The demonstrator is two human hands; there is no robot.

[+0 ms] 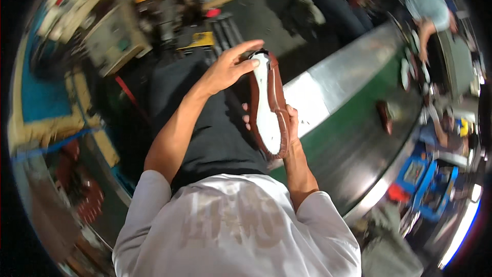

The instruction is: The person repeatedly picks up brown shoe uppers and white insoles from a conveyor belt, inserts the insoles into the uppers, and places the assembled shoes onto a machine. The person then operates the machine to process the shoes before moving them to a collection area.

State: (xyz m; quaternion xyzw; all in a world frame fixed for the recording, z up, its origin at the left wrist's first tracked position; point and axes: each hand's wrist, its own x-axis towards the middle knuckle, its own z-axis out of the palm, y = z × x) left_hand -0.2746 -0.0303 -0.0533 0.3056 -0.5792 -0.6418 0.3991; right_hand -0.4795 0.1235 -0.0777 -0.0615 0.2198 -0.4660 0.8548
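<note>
A brown shoe point(279, 100) is held bottom up in front of me, its pale white underside point(265, 103) facing me and a dark patch at its far end. My right hand point(293, 123) wraps round the near, rounded end from beneath; its fingertips show on the left edge of the shoe. At the far end, my left hand point(230, 67) rests its thumb on the white underside, while its fingers reach round beyond the tip. The surface under the shoe is hidden from this view.
To the right runs a dark green conveyor belt point(353, 138) with a shiny metal edge point(333, 77). A brown shoe point(384, 116) lies on it. Machines point(115, 36) stand at the far left. Other people point(430, 10) work across the belt. Blue trays point(428, 184) sit at right.
</note>
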